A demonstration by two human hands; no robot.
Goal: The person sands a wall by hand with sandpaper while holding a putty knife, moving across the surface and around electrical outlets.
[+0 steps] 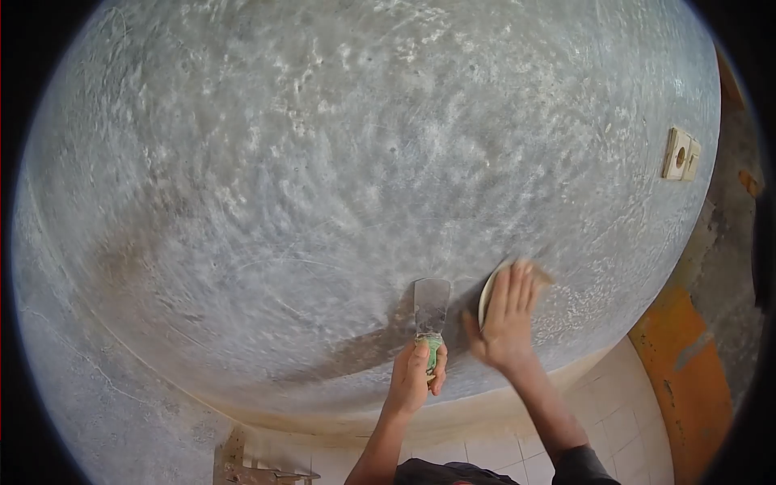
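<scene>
Left hand [411,373] gripped the putty knife [431,311] upright in reserve; right hand [508,317], fingers flat, pressed the sanding pad [488,293] to the wall [323,178] at three o'clock.

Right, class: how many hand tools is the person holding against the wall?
2. A putty knife with a green handle is in the left hand, blade up. A sanding pad lies under the flat right hand, pressed to the grey wall. None other shows.

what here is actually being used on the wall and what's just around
In use:
left hand gripping a putty knife, blade against the wall
right hand pressing a sanding pad flat on the wall

Just around:
socket on the wall, upper right
orange patch
floor tiles
wooden frame, bottom left
</scene>
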